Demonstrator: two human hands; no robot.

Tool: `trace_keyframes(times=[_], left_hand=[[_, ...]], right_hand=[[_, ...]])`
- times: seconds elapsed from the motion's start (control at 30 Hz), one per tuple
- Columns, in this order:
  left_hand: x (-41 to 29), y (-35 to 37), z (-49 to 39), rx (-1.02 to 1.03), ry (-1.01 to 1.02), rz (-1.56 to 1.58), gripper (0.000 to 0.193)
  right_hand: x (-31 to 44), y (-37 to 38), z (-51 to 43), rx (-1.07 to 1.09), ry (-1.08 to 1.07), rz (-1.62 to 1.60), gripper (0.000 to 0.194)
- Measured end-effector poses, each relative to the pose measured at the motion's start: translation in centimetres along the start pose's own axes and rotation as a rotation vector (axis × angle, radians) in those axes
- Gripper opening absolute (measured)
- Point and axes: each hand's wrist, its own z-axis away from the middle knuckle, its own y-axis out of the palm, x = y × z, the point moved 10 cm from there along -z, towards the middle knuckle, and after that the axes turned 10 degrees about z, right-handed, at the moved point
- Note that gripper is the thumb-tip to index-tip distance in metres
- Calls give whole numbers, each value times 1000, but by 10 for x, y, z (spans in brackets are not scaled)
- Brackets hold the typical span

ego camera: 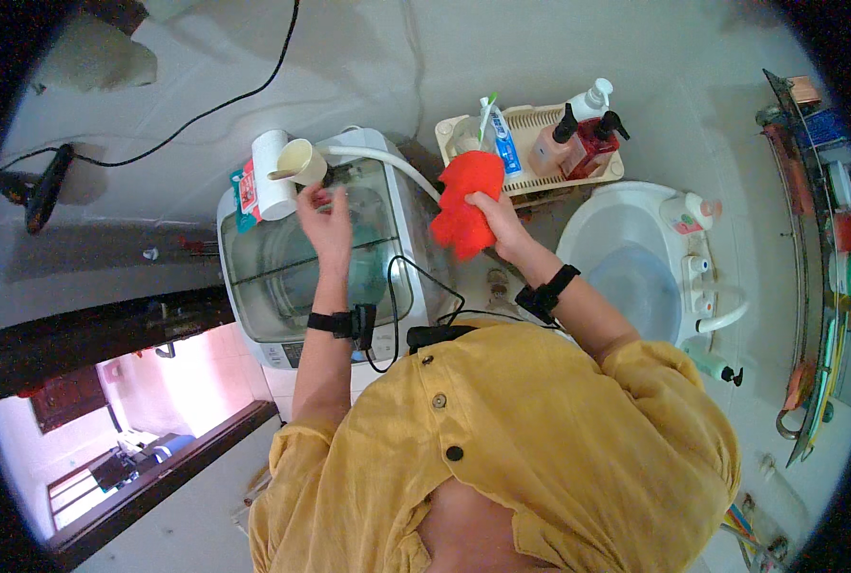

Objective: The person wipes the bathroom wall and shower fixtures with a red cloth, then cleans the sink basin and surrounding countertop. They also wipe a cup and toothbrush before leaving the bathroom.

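Observation:
My right hand [499, 218] grips a bunched red cloth [470, 197] in front of the cream plastic basket [533, 188]. Over the lid of a top-loading washing machine [303, 272], my left hand [326, 218] is raised with bent fingers, just below a cream cup [302, 162]. Whether its fingertips touch the cup or hold something small cannot be told. Beside the cup lies a white paper roll [271, 175], with red and teal packets [245, 197] at its left. The basket holds a toothbrush [485, 114], a toothpaste tube [504, 143] and several pump bottles [555, 143].
A washbasin [618, 258] with a white tap [726, 308] stands at the right, bottles along its rim. A white hose [389, 163] runs from the washing machine. A black cable [394, 315] loops near my left wrist. A hair dryer [47, 190] hangs at the left wall.

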Motion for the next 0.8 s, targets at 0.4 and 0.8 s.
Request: trace_keyframes(times=[0.4, 0.8], left_hand=[[2, 248, 19, 663, 171, -309, 88], [26, 312, 9, 675, 154, -450, 103]], right_hand=[[-3, -79, 14, -221, 2, -6, 40], [-8, -105, 36, -172, -77, 195, 35]])
